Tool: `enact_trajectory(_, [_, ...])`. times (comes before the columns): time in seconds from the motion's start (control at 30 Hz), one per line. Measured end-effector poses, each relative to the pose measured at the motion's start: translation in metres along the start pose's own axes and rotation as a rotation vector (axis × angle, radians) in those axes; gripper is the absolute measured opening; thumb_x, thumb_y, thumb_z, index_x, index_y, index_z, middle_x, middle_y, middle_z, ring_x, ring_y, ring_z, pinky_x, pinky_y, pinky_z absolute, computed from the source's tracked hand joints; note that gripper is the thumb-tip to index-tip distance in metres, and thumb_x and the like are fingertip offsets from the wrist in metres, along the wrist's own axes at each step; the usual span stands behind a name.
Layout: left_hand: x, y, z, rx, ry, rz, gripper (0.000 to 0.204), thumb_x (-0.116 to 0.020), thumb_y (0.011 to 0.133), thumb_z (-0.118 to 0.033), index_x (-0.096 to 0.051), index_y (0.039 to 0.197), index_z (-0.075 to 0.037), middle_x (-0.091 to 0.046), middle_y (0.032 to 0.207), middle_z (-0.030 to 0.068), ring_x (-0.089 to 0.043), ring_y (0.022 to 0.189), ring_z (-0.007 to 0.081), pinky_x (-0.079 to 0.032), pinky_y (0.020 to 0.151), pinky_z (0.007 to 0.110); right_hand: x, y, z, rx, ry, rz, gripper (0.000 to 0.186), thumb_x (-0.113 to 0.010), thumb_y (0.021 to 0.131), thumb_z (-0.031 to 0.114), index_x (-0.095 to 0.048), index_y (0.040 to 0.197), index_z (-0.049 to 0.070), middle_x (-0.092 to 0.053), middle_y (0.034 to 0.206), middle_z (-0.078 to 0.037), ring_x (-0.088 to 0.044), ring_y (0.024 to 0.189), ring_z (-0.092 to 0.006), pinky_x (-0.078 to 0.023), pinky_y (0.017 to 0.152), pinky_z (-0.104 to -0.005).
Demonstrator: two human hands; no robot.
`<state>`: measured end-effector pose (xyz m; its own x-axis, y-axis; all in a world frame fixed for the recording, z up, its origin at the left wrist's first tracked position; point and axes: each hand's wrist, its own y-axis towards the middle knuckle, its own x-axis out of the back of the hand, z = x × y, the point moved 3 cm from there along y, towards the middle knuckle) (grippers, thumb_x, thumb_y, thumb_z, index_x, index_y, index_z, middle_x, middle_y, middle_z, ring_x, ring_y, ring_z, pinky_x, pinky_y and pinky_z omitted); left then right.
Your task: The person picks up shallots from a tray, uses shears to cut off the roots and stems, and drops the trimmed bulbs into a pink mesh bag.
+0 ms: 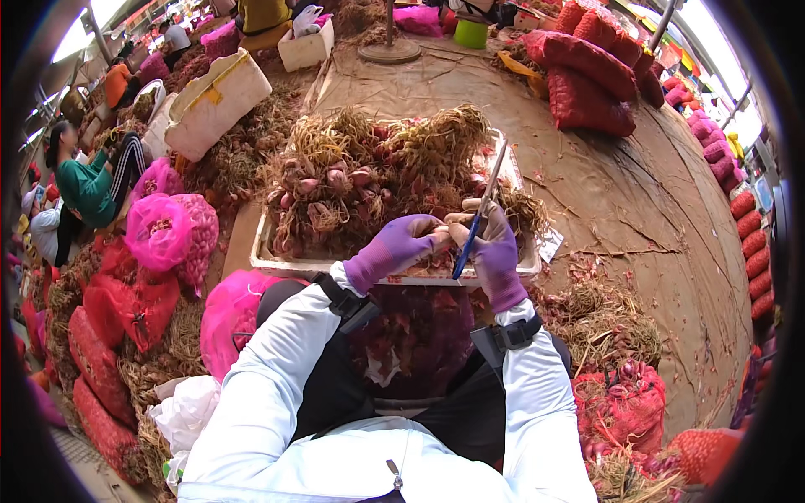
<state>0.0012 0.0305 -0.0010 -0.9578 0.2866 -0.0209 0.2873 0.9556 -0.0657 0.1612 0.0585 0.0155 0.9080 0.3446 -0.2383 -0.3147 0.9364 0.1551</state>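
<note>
Right of centre, the right hand's (496, 256) fingers grip a blue-handled blade (497, 170) slanting toward upper right, while the left hand (401, 247), its hold unclear, is nearer the bunched onions (337, 178) up-left in the central tray (270, 263).

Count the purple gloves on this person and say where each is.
2: one on the left hand, over the near edge of the white tray; one on the right hand, which holds the blue-handled blade.
</note>
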Motion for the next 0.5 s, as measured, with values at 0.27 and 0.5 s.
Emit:
enact_trajectory(0.27, [-0.004, -0.002, -0.011, -0.331, 0.693, -0.300, 0.034, -0.072, 0.084, -0.017, -0.059, 0.111, 0.001, -0.060, 0.097, 0.0017, -0.055, 0.089, 0.0087, -0.046, 0.081, 0.027, 0.001, -0.002, 0.003, -0.049, 0.050, -0.080, 0.038, -0.064, 0.081, -0.006, -0.048, 0.116, -0.001, -0.065, 0.094, -0.011, -0.066, 0.080, -0.0157, -0.055, 0.072, -0.0251])
enact_trajectory(0.5, [-0.010, 0.001, -0.003, -0.278, 0.254, -0.135, 0.037, -0.070, 0.086, -0.010, -0.055, 0.118, 0.000, -0.058, 0.103, 0.0018, -0.055, 0.089, 0.0056, -0.049, 0.076, 0.022, 0.005, -0.003, 0.002, -0.008, 0.045, -0.143, 0.037, -0.062, 0.081, -0.009, -0.050, 0.115, 0.000, -0.065, 0.090, -0.009, -0.064, 0.076, -0.0136, -0.053, 0.069, -0.0234])
